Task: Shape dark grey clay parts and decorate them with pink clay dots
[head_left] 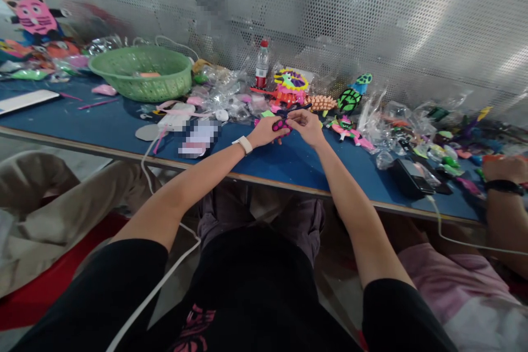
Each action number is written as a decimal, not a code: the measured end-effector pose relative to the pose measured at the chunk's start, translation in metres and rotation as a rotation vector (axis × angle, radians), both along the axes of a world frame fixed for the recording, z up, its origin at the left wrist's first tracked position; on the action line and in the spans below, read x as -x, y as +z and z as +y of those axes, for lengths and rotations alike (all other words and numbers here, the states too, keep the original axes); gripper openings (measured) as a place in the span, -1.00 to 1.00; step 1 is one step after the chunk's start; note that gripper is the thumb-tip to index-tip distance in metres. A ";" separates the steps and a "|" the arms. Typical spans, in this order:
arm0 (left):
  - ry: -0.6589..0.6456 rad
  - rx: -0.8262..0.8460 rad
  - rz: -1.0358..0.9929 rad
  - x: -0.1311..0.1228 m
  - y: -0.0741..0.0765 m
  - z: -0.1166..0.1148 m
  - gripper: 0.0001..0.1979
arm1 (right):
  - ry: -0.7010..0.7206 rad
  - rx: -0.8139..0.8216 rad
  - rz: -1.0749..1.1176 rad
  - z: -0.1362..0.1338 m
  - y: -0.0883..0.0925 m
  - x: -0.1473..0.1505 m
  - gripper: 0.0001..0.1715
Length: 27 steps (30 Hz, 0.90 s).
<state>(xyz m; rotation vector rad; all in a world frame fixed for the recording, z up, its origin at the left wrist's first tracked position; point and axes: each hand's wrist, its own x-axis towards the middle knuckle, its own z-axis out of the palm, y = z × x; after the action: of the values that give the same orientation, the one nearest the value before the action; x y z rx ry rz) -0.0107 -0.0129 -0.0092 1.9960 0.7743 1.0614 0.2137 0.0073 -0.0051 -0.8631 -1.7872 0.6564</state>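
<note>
My left hand (265, 132), with a pale band on its wrist, is closed around a small dark clay-like figure with magenta dots (279, 125). Against the figure's right side, my right hand (307, 125) has its fingers bent in a pinch. Part of the figure is hidden by my fingers, and its exact shape cannot be made out. Just behind my hands sit an orange-red figure with a yellow-rimmed head (291, 81) and a spiky peach figure (320, 103). A pink and green figure (345, 128) lies right of my right hand.
A green basket (140, 93) stands left on the blue table (264, 164). A red-capped bottle (262, 65) and clear plastic bags (225, 91) line the metal panel. A phone (200, 137) lies left, a black box (410, 177) right. Another person's hand (505, 169) is far right.
</note>
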 end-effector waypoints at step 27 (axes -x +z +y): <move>-0.039 0.154 -0.157 0.000 -0.010 0.015 -0.52 | 0.004 0.172 0.133 0.002 -0.004 0.005 -0.11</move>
<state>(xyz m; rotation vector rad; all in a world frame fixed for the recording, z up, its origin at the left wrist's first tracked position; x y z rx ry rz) -0.0102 0.0022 -0.0188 1.7686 0.7093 1.0873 0.2085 0.0088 -0.0090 -0.9095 -1.6313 0.8600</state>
